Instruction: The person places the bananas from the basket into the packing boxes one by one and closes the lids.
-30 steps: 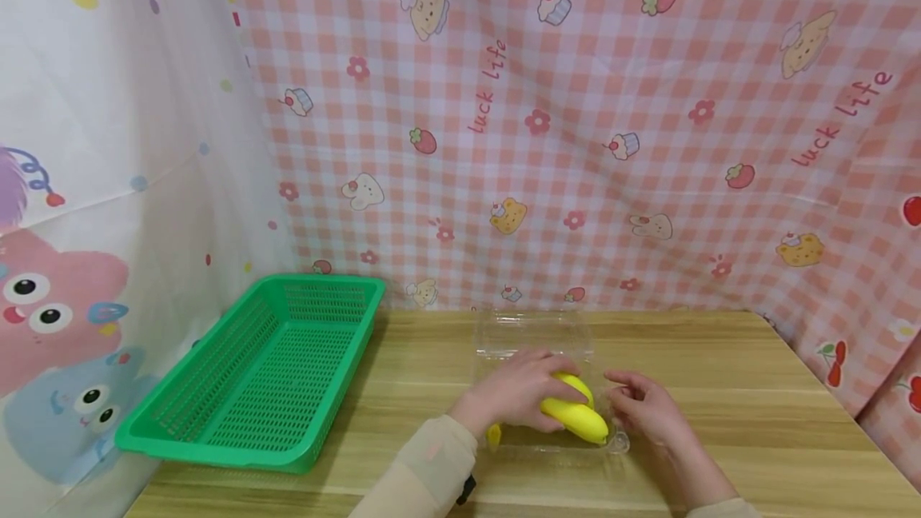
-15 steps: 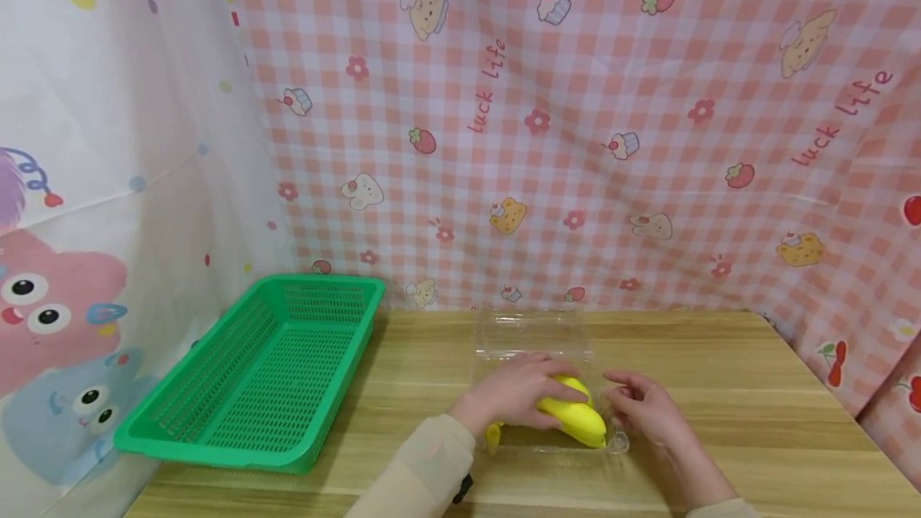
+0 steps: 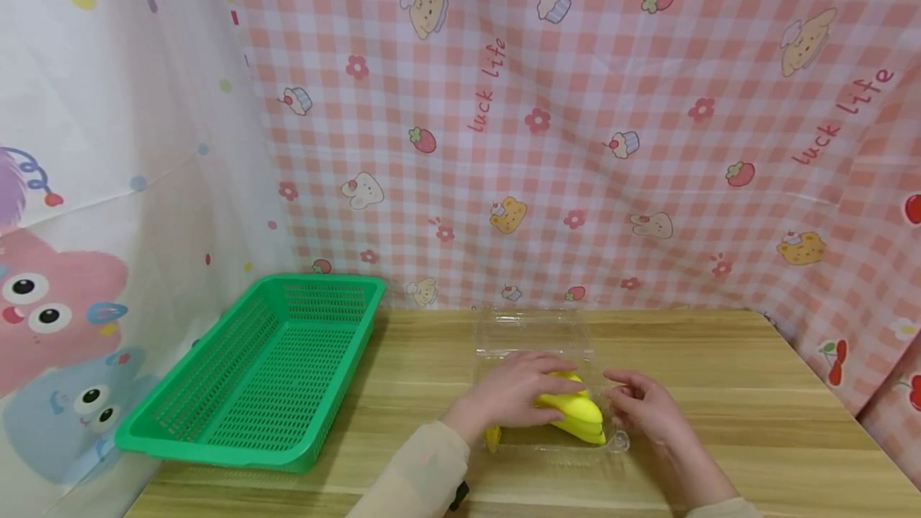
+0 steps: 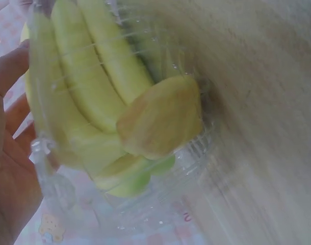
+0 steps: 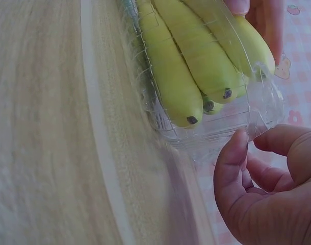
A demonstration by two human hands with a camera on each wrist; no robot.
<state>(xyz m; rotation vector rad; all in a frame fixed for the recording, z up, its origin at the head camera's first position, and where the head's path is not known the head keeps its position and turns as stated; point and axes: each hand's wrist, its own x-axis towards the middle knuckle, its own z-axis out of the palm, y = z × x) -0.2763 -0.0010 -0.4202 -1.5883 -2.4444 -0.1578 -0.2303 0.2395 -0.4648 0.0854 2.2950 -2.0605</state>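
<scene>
A bunch of yellow bananas point(image 3: 581, 416) lies inside a clear plastic clamshell box point(image 3: 534, 334), whose lid is folded back toward the curtain. My left hand point(image 3: 514, 390) grips the bunch from above, its fingers across the middle bananas. The joined brownish stem end point(image 4: 161, 118) faces left in the box. In the right wrist view the dark-tipped ends point(image 5: 188, 97) point toward the box's right wall. There my right hand point(image 5: 270, 189) pinches the box's corner between thumb and index finger.
A green mesh basket point(image 3: 216, 456) stands on the wooden table point(image 3: 727, 390), to the left of the box. A pink checked curtain point(image 3: 460, 142) hangs behind the table, and a white printed cloth point(image 3: 165, 182) hangs on the left.
The bananas have shifted a little left and settled in the box, and more than one tip now shows. My left hand moved slightly left with them. The right hand has stayed at the box.
</scene>
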